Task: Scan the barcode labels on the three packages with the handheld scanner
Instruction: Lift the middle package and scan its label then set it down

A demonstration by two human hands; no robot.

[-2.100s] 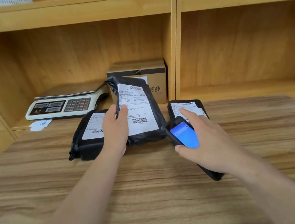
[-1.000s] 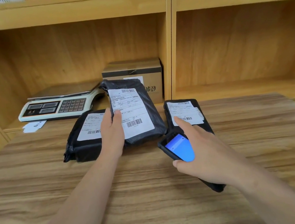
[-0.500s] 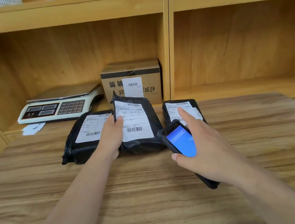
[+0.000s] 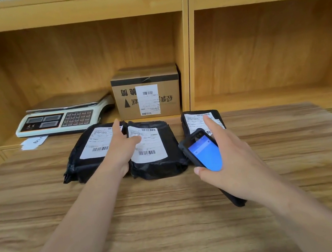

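Holding the scanner [image 4: 203, 152] tight, the right hand [image 4: 235, 164] keeps it up off the table [image 4: 177, 223]. The scanner is long and black. Its top end points away from the person and a bit left, toward the bags, and its blue screen faces up.

Three black bags lie flat in a row at the far edge of the table. The left bag [image 4: 90, 153] and the middle bag [image 4: 153, 150] touch. The right bag [image 4: 195, 121] lies a little apart, partly behind the scanner. Each has a white label with a barcode, but the words are too small to read.

The left hand [image 4: 123, 148] is spread wide and rests flat across the left and middle bags, holding nothing.

Behind them, on the shelf, stand a scale [image 4: 64, 116] and a cardboard box [image 4: 147, 91] with upside-down printing.
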